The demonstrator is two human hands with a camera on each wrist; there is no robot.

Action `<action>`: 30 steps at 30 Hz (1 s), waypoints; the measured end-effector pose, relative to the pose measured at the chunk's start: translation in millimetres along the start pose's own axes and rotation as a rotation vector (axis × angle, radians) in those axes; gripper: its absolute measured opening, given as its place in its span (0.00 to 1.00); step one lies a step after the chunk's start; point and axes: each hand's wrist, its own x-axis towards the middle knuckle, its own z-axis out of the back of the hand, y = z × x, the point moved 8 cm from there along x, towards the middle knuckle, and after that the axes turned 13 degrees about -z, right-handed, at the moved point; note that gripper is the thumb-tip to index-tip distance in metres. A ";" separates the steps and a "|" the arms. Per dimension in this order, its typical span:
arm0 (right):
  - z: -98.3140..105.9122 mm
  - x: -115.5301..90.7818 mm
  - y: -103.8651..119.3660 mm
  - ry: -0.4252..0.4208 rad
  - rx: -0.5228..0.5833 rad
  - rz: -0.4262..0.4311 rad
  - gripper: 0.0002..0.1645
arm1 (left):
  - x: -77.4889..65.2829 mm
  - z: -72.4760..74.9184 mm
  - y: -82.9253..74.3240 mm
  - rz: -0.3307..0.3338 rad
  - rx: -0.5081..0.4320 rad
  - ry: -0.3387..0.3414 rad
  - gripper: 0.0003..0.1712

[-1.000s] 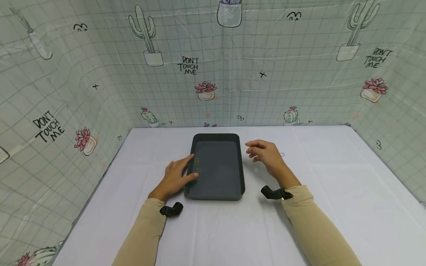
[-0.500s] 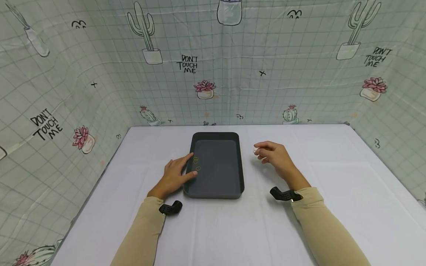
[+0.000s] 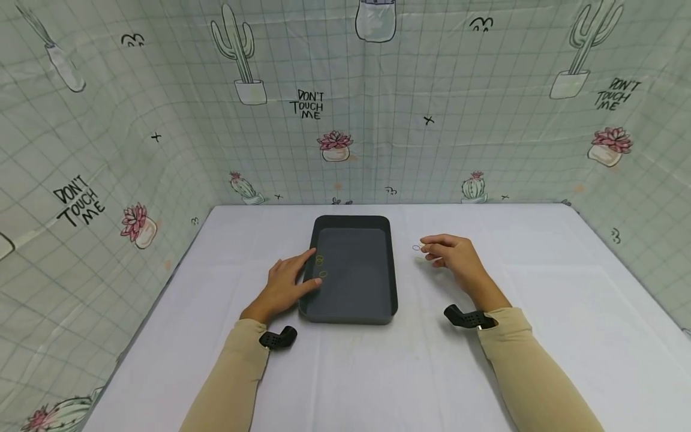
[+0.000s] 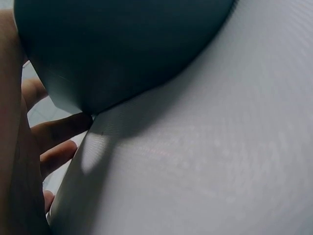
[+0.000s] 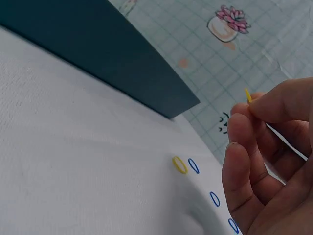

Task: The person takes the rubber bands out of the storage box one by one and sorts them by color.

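Note:
A dark grey tray (image 3: 353, 276) stands on the white table, with several thin yellow rubber bands (image 3: 323, 274) at its left inner side. My left hand (image 3: 283, 287) holds the tray's left side, the thumb over the rim; in the left wrist view its other fingers (image 4: 61, 132) lie by the outer wall. To the right of the tray, my right hand (image 3: 456, 258) pinches a yellow rubber band (image 5: 248, 95) between thumb and forefinger, mostly hidden by the fingertips. Below it on the cloth lie a yellow band (image 5: 179, 165) and several blue bands (image 5: 214, 199).
A white cloth (image 3: 345, 372) covers the table. A patterned curtain (image 3: 432, 156) with cactus drawings rises behind the table and along both sides. Each wrist carries a black camera mount (image 3: 278, 338).
My right hand has moved right, away from the tray, uncovering a small band on the table by its fingertips. The left hand and the tray have stayed in place.

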 end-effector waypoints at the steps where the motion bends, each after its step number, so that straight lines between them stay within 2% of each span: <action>1: 0.6 -0.3 -0.2 0.001 0.001 -0.002 0.23 | -0.3 0.3 0.3 0.001 -0.002 -0.001 0.45; 13: 19.3 -4.4 -9.0 -0.021 -0.116 -0.001 0.23 | -0.1 -1.2 0.3 -0.015 -0.004 -0.006 0.45; 18: 21.5 -3.9 -12.3 -0.014 -0.114 0.006 0.22 | -1.5 -0.8 3.1 -0.011 -0.005 -0.012 0.44; 30: 25.3 -4.9 -21.7 -0.027 -0.058 -0.057 0.19 | -1.9 -3.2 1.2 -0.010 -0.009 -0.014 0.44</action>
